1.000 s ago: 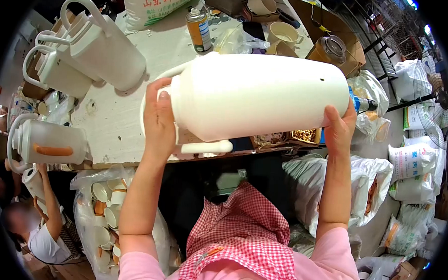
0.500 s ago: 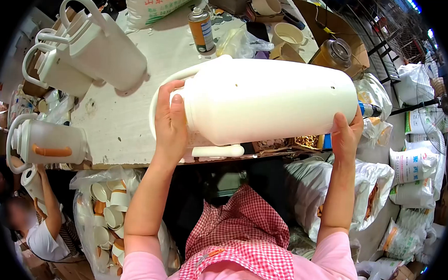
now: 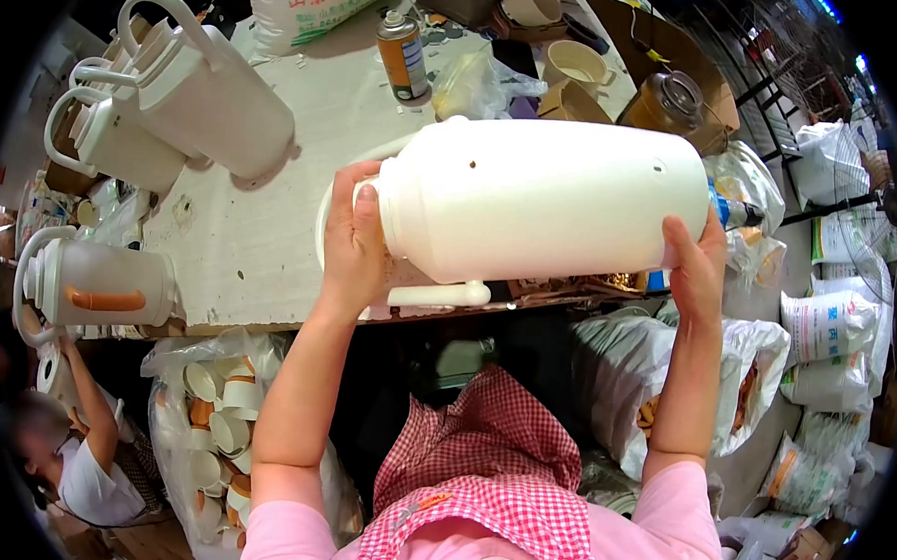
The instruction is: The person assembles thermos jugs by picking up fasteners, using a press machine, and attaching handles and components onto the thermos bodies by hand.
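A white thermos jug [image 3: 542,199] lies sideways in the air over the table's front edge, held between both hands. My left hand [image 3: 356,231] is closed around its neck end, where the white carrying handle curves behind my fingers. At the right, my right hand [image 3: 697,266] grips the base end, thumb on the near side. Two small holes show in the body's upward side. Part of the handle [image 3: 438,295] sticks out below the body. The underside of the jug is hidden.
Several white jugs [image 3: 216,100] stand on the table at the left, with another jug [image 3: 108,285] at its edge. Behind are a spray can [image 3: 402,58], a cup [image 3: 578,70] and a glass jar [image 3: 666,101]. A bag of cups [image 3: 227,430] sits below. Another person [image 3: 91,455] works at lower left.
The jug has shifted slightly, its neck end moving right, and rolled a little in my hands. Both hands still hold it. The other person's hands have moved slightly.
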The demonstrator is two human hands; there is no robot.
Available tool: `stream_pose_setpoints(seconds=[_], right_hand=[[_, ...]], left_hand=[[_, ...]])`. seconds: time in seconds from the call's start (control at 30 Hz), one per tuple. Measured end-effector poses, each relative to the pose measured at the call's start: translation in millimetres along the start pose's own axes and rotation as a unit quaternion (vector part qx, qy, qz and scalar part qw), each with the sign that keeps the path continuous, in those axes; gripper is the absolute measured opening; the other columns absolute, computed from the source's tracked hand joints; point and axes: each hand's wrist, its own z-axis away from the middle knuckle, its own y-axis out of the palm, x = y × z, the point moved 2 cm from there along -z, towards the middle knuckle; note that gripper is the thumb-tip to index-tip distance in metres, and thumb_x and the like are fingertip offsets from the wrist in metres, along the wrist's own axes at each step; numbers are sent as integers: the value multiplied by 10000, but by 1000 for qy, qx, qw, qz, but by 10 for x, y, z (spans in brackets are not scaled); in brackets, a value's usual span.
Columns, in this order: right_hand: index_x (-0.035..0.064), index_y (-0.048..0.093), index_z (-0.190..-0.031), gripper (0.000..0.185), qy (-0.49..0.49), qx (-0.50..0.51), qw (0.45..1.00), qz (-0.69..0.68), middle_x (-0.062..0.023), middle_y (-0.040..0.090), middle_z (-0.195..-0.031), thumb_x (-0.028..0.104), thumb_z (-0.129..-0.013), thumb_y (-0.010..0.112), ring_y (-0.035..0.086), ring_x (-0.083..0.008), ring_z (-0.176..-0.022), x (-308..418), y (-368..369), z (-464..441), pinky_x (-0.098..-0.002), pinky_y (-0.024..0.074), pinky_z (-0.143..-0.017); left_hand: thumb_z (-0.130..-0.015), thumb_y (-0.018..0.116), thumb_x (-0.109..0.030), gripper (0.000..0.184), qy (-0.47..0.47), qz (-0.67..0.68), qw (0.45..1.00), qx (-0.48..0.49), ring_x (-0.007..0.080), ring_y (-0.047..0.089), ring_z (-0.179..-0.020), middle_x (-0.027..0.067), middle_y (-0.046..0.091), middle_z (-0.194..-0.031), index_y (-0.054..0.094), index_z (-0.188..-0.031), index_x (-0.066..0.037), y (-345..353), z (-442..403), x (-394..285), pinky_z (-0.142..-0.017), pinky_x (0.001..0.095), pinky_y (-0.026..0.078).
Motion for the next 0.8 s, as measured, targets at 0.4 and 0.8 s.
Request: stream_pose_setpoints(seconds=[0.4,0.8], right_hand=[[-1,533,-1295,368,-70,9,996,48,-107,688,-1075,136,-976,654,659,-142,-902,9,-791,134,-284,558,-790],[58,721,-1064,284,370,-151,743,537,-161,705,-1045,260,-899,611,655,-358,-979,-2707,-2766,2968,-499,510,-905]], left_hand=[[-981,667,-296,466,138,-253,949,126,195,594,-1203,105,625,-1355,600,-1391,-86,353,-452,-391,-1021,319,465],[-1045,551,-289,461,74,-253,954,141,206,559,-1253,97,563,-1430,521,-1462,-94,266,-438,-472,-1048,334,453]])
